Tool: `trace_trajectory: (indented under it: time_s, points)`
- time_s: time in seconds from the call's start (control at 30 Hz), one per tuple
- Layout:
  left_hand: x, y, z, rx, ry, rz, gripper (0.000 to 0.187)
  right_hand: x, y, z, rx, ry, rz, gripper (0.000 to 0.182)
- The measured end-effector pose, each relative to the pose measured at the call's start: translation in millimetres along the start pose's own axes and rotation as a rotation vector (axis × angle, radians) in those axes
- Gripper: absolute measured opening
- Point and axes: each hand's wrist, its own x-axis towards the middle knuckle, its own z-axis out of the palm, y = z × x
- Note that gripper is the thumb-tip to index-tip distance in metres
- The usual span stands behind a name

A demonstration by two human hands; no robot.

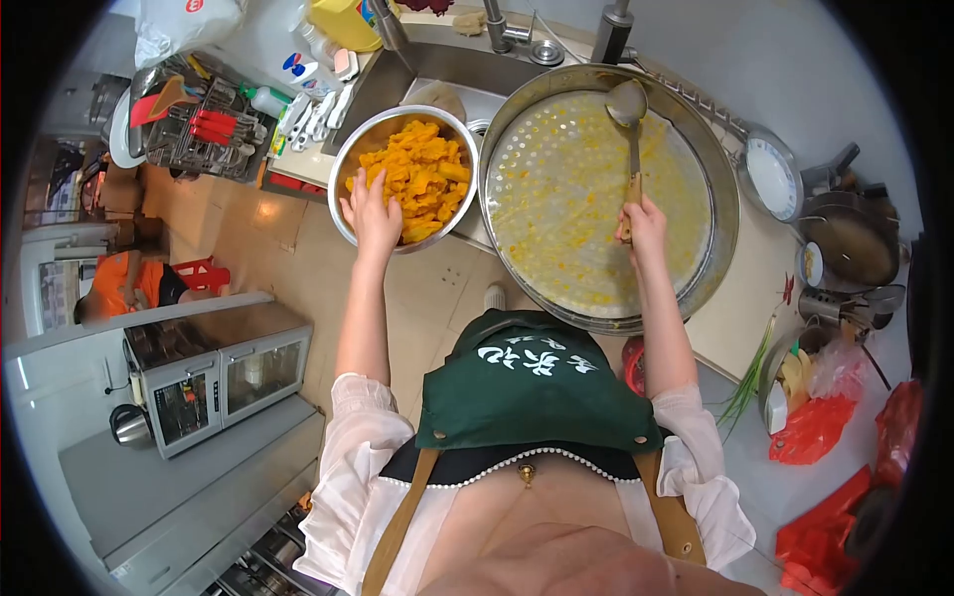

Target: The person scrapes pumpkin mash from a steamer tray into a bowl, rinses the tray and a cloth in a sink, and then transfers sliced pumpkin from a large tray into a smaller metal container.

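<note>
Wooden-handled, with a round metal head, a ladle (pixel 635 149) is gripped in my right hand (pixel 644 223). Its head lies at the far side of a wide round steel steamer tray (pixel 566 219), whose perforated bottom is smeared with orange-yellow bits. To the left, a steel bowl (pixel 341 169) holds a heap of soft orange chunks that look like cooked pumpkin (pixel 422 174). My left hand (pixel 374 217) reaches over the bowl's near rim, fingers spread at the edge of the pumpkin. The wrist overlaps the rim in this view.
Behind the bowl is a sink (pixel 363 94) with a tap (pixel 388 25). A dish rack (pixel 209 129) stands at the left. On the right are a plate (pixel 770 179), a wok (pixel 850 238) and red plastic bags (pixel 815 432). A person in orange (pixel 129 283) sits far left.
</note>
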Motion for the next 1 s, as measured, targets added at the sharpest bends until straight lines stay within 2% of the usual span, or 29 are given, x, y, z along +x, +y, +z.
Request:
trace_trajectory:
  time_s: [0.23, 0.37, 0.47, 0.6, 0.73, 0.83, 1.0]
  points:
    - [-2.2, 10.0, -3.5, -0.112, 0.093, -0.008, 0.04, 8.7, 4.0, 8.4, 0.06, -0.002, 0.018, 0.02]
    - [16.7, 51.5, -6.6, -0.41, 0.141, 0.071, 0.037, 11.1, 3.1, 13.4, 0.133, -0.009, 0.04, 0.019]
    - [28.5, 84.1, 4.1, -0.501, 0.129, 0.182, 0.035, 12.3, 2.2, 13.9, 0.105, -0.032, 0.038, 0.018]
    - [30.0, 117.7, 15.6, -0.527, 0.104, 0.212, 0.031, 14.5, 10.7, 20.2, 0.093, -0.072, -0.001, 0.019]
    - [26.1, 124.0, 17.3, -0.515, 0.073, 0.226, 0.03, 14.6, 13.9, 21.9, 0.075, -0.125, 0.029, 0.032]
    - [21.8, 117.0, 18.5, -0.563, 0.047, 0.141, 0.03, 9.2, 11.4, 17.8, 0.065, -0.132, 0.038, 0.038]
    - [17.6, 104.3, 15.7, -0.542, 0.071, 0.118, 0.03, -3.9, 3.7, -9.6, 0.021, -0.288, 0.03, 0.046]
